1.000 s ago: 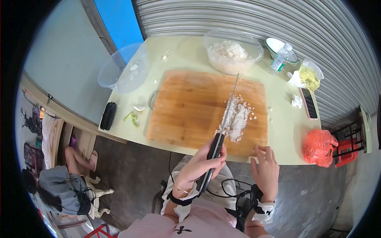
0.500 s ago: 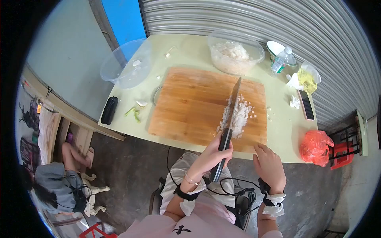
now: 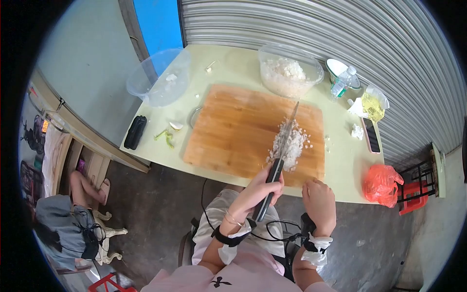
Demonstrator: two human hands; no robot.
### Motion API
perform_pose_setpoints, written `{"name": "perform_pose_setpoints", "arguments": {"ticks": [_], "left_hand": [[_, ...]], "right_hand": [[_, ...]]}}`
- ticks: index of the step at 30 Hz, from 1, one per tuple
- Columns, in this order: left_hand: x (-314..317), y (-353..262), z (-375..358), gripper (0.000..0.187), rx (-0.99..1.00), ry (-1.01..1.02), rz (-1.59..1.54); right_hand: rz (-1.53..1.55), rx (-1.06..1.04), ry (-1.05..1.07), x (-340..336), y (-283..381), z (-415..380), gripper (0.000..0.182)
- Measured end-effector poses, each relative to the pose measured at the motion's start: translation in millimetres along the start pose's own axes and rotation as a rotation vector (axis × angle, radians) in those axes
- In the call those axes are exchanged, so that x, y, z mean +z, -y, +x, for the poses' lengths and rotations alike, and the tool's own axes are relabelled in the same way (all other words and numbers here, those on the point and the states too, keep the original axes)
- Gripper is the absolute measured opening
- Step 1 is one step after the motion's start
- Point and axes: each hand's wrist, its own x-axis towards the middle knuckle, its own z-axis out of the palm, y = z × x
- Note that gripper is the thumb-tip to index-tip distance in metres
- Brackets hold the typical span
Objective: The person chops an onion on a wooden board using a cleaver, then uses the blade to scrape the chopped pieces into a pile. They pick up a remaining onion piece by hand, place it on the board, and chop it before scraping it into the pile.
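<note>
My left hand [image 3: 262,190] is closed round the black handle of a kitchen knife [image 3: 275,177]. The knife's blade points away from me and rests among finely chopped white pieces [image 3: 293,148] on the right half of a wooden cutting board [image 3: 233,131]. At the board's near right edge lies my right hand [image 3: 320,202], its fingers bent over the rim and holding nothing I can see. Behind the board, a clear plastic tub [image 3: 287,90] contains a heap of similar white bits.
An upturned-looking clear basin [image 3: 158,92], a black case [image 3: 135,132] and green scraps [image 3: 165,138] lie left. On the right are a bowl [image 3: 335,68], a bottle [image 3: 343,83], a phone [image 3: 371,136] and a red bag [image 3: 382,185]. A person [image 3: 68,224] sits at lower left.
The knife's blade has tilted lower over the chopped pieces, still in my left hand. My right hand has shifted slightly left along the board's edge, its fingers more bent.
</note>
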Motion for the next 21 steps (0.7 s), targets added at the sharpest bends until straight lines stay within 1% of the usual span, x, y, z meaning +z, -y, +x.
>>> {"name": "perform_pose_setpoints", "arguments": {"ticks": [2, 4, 12, 15, 18, 19, 21], "left_hand": [[0, 1, -5, 0.020, 0.031, -0.022, 0.058], [5, -4, -12, 0.021, 0.017, -0.017, 0.041], [-5, -4, -7, 0.025, -0.033, -0.027, 0.010], [1, -8, -17, 0.028, -0.015, 0.022, -0.031], [5, -9, -17, 0.027, 0.009, 0.030, -0.017], [5, -10, -14, 0.025, -0.009, -0.004, 0.041], [-1, -6, -9, 0.024, -0.017, -0.013, 0.024]], "right_hand": [[0.006, 0.027, -0.008, 2, 0, 0, 0.019], [-0.012, -0.010, -0.026, 2, -1, -1, 0.019], [0.009, -0.011, -0.066, 1, -3, -3, 0.018], [0.027, 0.009, -0.062, -1, -2, -4, 0.018], [0.034, 0.014, -0.064, 1, -3, -5, 0.018], [0.024, 0.010, -0.071, 2, -2, -4, 0.018], [0.032, 0.011, -0.075, 0, -2, -3, 0.017]]}}
